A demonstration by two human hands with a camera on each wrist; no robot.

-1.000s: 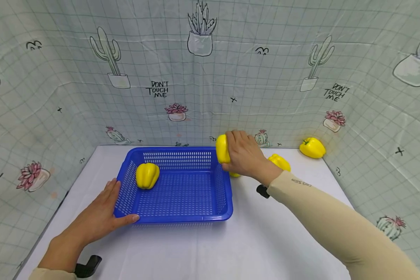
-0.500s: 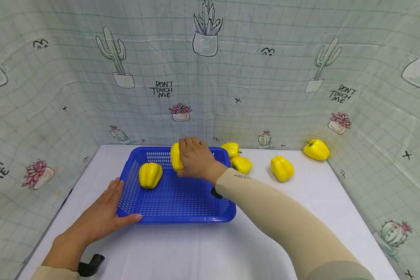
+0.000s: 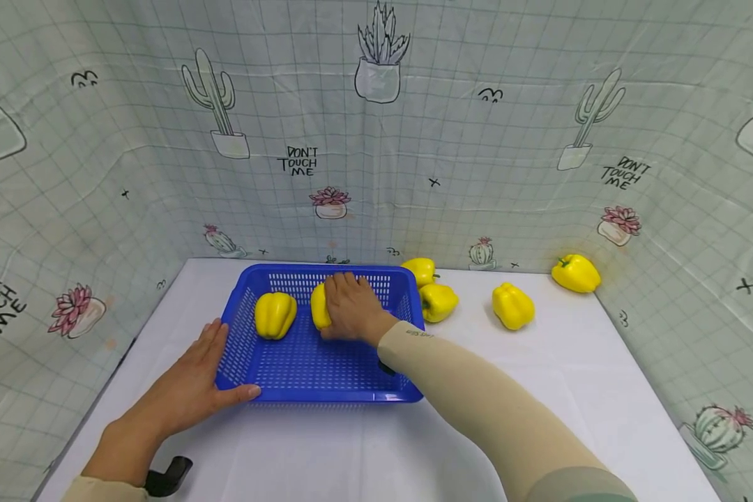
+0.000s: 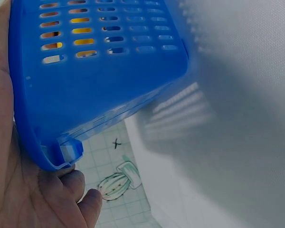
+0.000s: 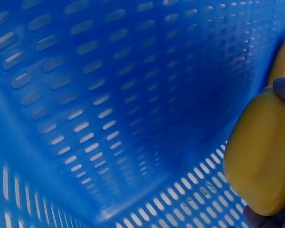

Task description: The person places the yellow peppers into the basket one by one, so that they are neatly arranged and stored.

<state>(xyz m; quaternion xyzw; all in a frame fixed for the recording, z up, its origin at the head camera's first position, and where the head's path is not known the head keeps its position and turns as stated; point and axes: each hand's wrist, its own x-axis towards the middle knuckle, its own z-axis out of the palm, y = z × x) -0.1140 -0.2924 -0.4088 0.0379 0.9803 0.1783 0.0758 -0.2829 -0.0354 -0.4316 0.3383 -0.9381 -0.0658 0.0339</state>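
Observation:
My right hand [image 3: 354, 307] grips a yellow bell pepper [image 3: 319, 307] low inside the blue plastic basket [image 3: 326, 396]; in the right wrist view this bell pepper [image 5: 261, 156] is close over the slotted floor. To its left, a second yellow bell pepper [image 3: 275, 315] lies in the basket, apart from the held one. My left hand [image 3: 191, 376] rests at the basket's front left corner, fingers along the left side and thumb on the front rim. The left wrist view shows the palm against the basket's rim [image 4: 21, 109].
Right of the basket, two yellow bell peppers [image 3: 439, 302] lie close together by its back corner. Another bell pepper [image 3: 512, 306] lies farther right, and one more bell pepper [image 3: 576, 273] is at the table's back right corner. A patterned cloth [image 3: 376, 153] surrounds the white table [image 3: 351, 460].
My right hand has carried the bell pepper leftward over the basket's right rim, then lowered it inside. My left hand has stayed at the corner. The head view has shifted slightly.

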